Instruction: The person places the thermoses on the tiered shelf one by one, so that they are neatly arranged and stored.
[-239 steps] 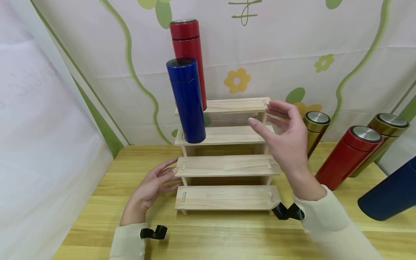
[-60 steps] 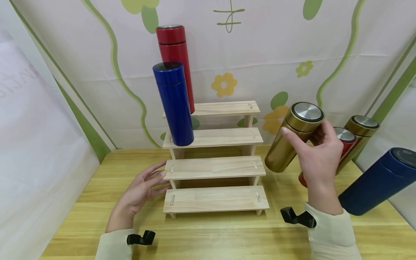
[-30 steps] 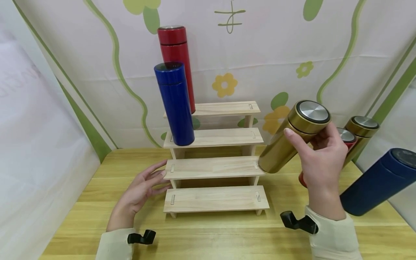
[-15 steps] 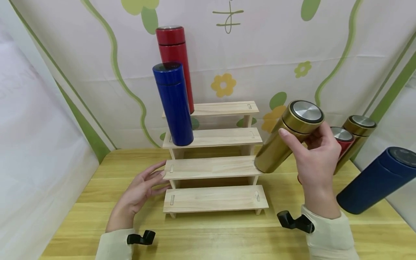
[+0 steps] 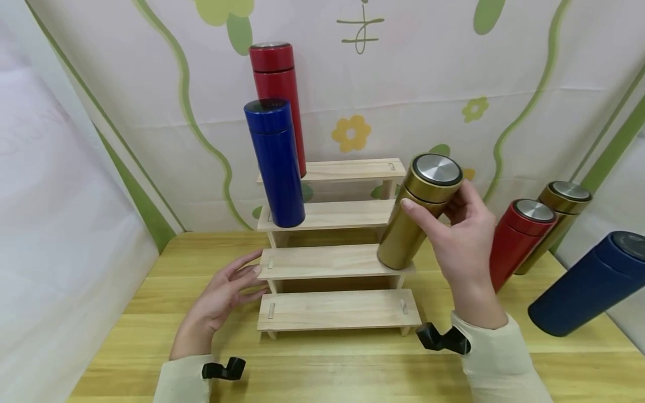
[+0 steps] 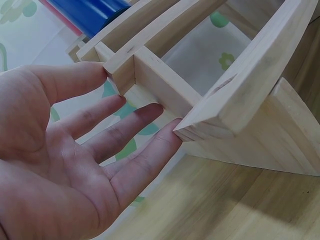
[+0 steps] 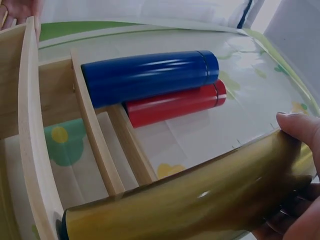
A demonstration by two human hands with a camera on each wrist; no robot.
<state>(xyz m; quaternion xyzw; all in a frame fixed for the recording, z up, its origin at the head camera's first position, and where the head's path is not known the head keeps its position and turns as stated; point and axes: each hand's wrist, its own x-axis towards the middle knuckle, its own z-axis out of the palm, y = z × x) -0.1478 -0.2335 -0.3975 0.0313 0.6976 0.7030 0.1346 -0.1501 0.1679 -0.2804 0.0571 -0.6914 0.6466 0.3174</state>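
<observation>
The gold flask [image 5: 420, 210] is tilted, its steel-capped top leaning right and toward the camera, its base at the right end of the second step from the bottom of the wooden stepped shelf [image 5: 332, 309]; whether the base touches the board cannot be told. The right hand [image 5: 461, 235] grips the flask near its upper part, fingers [image 5: 414, 212] and thumb curled round it. The left hand [image 5: 221, 294] lies with straight, relaxed fingers against the shelf's left end, fingertips touching the edge of that same step, holding nothing. A blue flask [image 5: 276, 162] stands upright at the left end of the third step, and a red flask [image 5: 277, 84] stands upright behind it on the top step. On the bench [image 5: 353, 369] to the right stand another red flask [image 5: 519, 240], a second gold flask [image 5: 551, 221] just behind it, and a dark blue flask [image 5: 589, 285] nearest the right edge.
</observation>
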